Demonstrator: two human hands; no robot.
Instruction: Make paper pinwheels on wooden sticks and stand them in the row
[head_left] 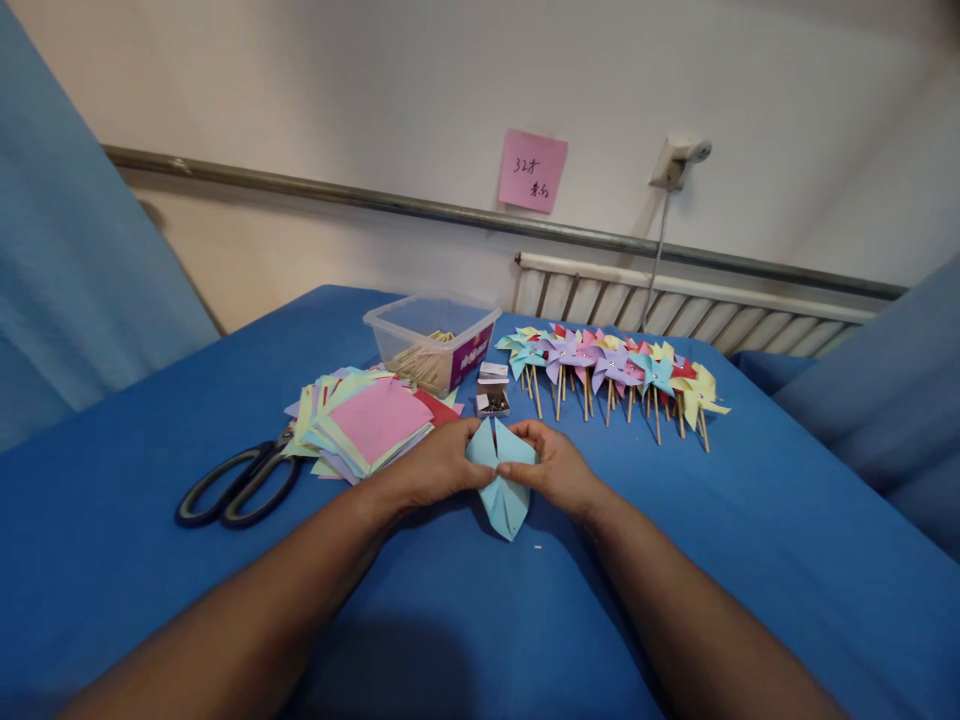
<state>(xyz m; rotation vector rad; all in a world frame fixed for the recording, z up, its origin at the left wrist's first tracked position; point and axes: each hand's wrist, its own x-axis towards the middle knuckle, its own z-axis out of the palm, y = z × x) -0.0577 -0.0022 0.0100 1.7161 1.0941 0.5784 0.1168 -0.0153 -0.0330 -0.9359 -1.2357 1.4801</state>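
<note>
A light blue paper square [501, 482], partly folded with corners bent toward its middle, lies on the blue cloth in front of me. My left hand [435, 466] pinches its left side and my right hand [555, 467] pinches its right side, thumbs meeting near the centre. A stack of coloured paper squares [367, 422] with a pink sheet on top sits just left of my left hand. A small open box of pins [493, 398] stands right behind the paper.
Black-handled scissors [238, 486] lie at the left. A clear plastic tub [431, 343] holds wooden sticks. A row of finished paper pinwheels on sticks [611, 374] lies at the back right. A radiator [675, 305] and a pink note [532, 170] are on the wall.
</note>
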